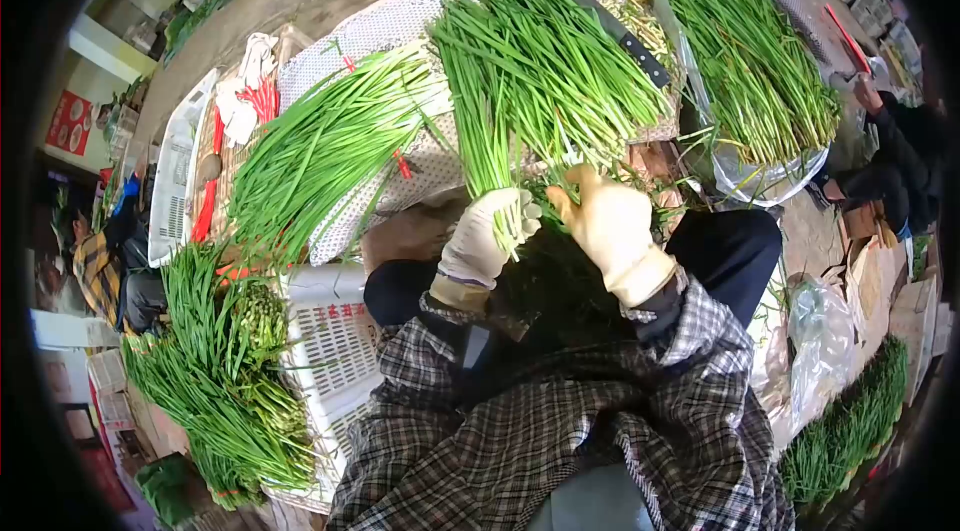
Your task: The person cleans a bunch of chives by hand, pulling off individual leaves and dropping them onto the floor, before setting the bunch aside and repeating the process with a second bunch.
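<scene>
My left hand [492,239], in a pale work glove, is wrapped round the stem ends of a bunch of garlic chives [487,146]. The leaves fan upward from it, and the cut ends poke out past the fingers. Beside it, my right hand [605,228], in a cream glove, has its fingers curled near the stems. A thin pale piece shows at its fingertips; I cannot make out what it is. Just beyond both hands lies a large pile of chives [560,61]. Along that pile's right edge rests a knife [615,31] with a black handle.
More chives [340,136] lie on the dotted cloth [365,26] to the left. A plastic-lined bundle [750,71] stands at right. Left of my knees is a white crate [335,351] beside a chive heap [215,371]. Red ties [207,196] hang nearby. Other people sit at both sides.
</scene>
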A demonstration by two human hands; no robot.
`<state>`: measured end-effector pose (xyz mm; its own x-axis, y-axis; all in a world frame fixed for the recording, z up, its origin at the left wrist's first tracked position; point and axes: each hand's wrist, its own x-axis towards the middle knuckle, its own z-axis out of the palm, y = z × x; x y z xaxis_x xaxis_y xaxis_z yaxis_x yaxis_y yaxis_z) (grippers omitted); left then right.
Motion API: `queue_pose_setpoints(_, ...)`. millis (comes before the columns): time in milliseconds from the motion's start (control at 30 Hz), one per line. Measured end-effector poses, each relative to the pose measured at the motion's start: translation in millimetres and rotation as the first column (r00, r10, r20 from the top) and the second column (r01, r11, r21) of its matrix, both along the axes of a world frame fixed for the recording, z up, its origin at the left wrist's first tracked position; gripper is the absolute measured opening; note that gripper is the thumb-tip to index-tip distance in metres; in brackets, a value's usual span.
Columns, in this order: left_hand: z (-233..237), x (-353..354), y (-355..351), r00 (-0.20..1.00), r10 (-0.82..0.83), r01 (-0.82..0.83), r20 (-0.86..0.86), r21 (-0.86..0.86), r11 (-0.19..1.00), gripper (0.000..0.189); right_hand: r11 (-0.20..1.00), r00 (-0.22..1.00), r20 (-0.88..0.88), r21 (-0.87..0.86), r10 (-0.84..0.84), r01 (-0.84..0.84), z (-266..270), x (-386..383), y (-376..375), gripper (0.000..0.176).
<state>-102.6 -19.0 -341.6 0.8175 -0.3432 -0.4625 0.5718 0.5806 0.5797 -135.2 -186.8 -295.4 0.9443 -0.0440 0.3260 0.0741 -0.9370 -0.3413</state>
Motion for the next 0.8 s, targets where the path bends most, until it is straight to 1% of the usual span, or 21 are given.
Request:
queue_pose_setpoints(33,-0.5,1.3,1.3,1.0,-0.027,0.027,0.003,-0.032,0.999,0.023,0.987,0.993,-0.106,-0.155,-0.048,0.031,-9.7,12.4,-5.4,0.025)
queue_pose_setpoints(67,-3.5,4.9,5.2,0.998,-0.055,0.055,0.007,-0.061,0.997,0.02,0.979,0.993,-0.111,-0.204,-0.032,0.009,-14.7,24.9,-4.9,0.027)
queue_pose_setpoints(100,-6.3,8.4,7.9,0.997,-0.081,0.082,0.011,-0.09,0.993,0.017,0.989,0.998,-0.06,-0.151,-0.012,0.003,-19.1,24.6,-6.2,0.025)
queue_pose_setpoints(133,-10.6,10.0,8.2,0.992,-0.078,0.095,0.096,-0.177,0.98,0.016,0.995,1.0,-0.012,-0.098,0.012,-0.013,-24.0,22.1,-5.9,0.023)
queue_pose_setpoints(200,-18.8,7.7,9.9,0.994,-0.078,0.088,0.077,-0.135,0.987,0.016,0.998,0.996,0.071,0.024,0.061,-0.062,-7.9,8.4,3.6,0.018)
queue_pose_setpoints(233,-21.6,8.1,9.4,0.994,-0.087,0.095,0.074,-0.114,0.989,0.016,0.994,0.993,0.094,0.068,0.075,-0.082,-6.7,2.4,7.9,0.022)
queue_pose_setpoints(267,-18.3,9.8,10.3,0.985,-0.159,0.168,0.072,-0.143,0.975,0.02,0.99,0.994,0.046,0.095,0.097,-0.101,-7.9,-2.5,12.0,0.022)
queue_pose_setpoints(300,-16.3,6.2,2.8,0.987,-0.136,0.148,0.082,-0.163,0.976,0.023,0.985,0.993,-0.001,0.125,0.118,-0.117,-10.7,-6.6,15.7,0.021)
queue_pose_setpoints(333,-14.2,4.9,-6.0,0.99,-0.122,0.134,0.076,-0.166,0.977,0.023,0.977,0.986,0.082,0.146,0.144,-0.155,-21.2,-8.2,20.2,0.022)
queue_pose_setpoints(367,-13.1,4.2,-10.0,0.992,-0.103,0.114,0.069,-0.17,0.979,0.023,0.965,0.987,0.089,0.215,0.136,-0.152,-20.6,-11.7,25.2,0.02)
queue_pose_setpoints(433,-13.2,2.7,-4.8,0.99,-0.094,0.105,0.11,-0.108,0.989,0.02,0.903,0.972,0.15,0.364,0.183,-0.227,-25.7,-12.5,23.5,0.018)
queue_pose_setpoints(467,-13.1,3.4,-2.9,0.987,-0.092,0.103,0.132,-0.077,0.992,0.019,0.81,0.986,0.039,0.565,0.163,-0.156,-18.3,-16.4,20.1,0.018)
queue_pose_setpoints(500,-15.2,3.9,0.5,0.978,-0.138,0.138,0.157,0.006,0.99,0.017,0.68,0.983,-0.078,0.731,0.167,-0.058,-11.6,-23.0,15.9,0.017)
queue_pose_setpoints(533,-19.2,3.1,6.2,0.968,-0.183,0.17,0.174,0.09,0.981,0.016,0.45,0.98,-0.128,0.892,0.155,0.045,-31.4,-27.7,10.0,0.018)
queue_pose_setpoints(567,-21.7,1.6,10.1,0.955,-0.228,0.197,0.187,0.172,0.965,0.015,0.242,0.945,-0.246,0.951,0.216,0.192,-22.9,-35.1,2.7,0.018)
queue_pose_setpoints(633,-9.4,-2.5,6.5,0.955,-0.209,0.155,0.211,0.244,0.957,0.015,0.274,0.906,-0.273,0.944,0.324,0.186,-49.1,-53.9,-15.3,0.018)
queue_pose_setpoints(667,-9.6,-2.8,5.2,0.944,-0.227,0.159,0.239,0.273,0.949,0.015,0.669,0.777,-0.519,0.722,0.356,0.176,-37.7,-58.4,-21.5,0.022)
queue_pose_setpoints(700,-9.7,-4.5,4.7,0.931,-0.254,0.17,0.261,0.306,0.937,0.015,0.874,0.741,-0.487,0.393,0.462,-0.287,-41.7,-59.1,-32.5,0.03)
queue_pose_setpoints(733,-9.7,-11.9,6.0,0.698,-0.388,-0.009,0.602,0.549,0.836,0.017,0.863,0.764,-0.468,0.452,0.444,-0.225,-41.0,-57.2,-32.5,0.033)
queue_pose_setpoints(767,-10.1,-11.4,4.6,0.728,-0.38,0.044,0.57,0.515,0.856,0.016,0.845,0.786,-0.45,0.508,0.424,-0.166,-29.4,-48.6,-26.8,0.037)
queue_pose_setpoints(800,-12.1,-10.7,3.8,0.759,-0.37,0.089,0.536,0.477,0.874,0.016,0.764,0.926,-0.136,0.614,0.351,-0.199,-35.7,-38.2,-21.5,0.037)
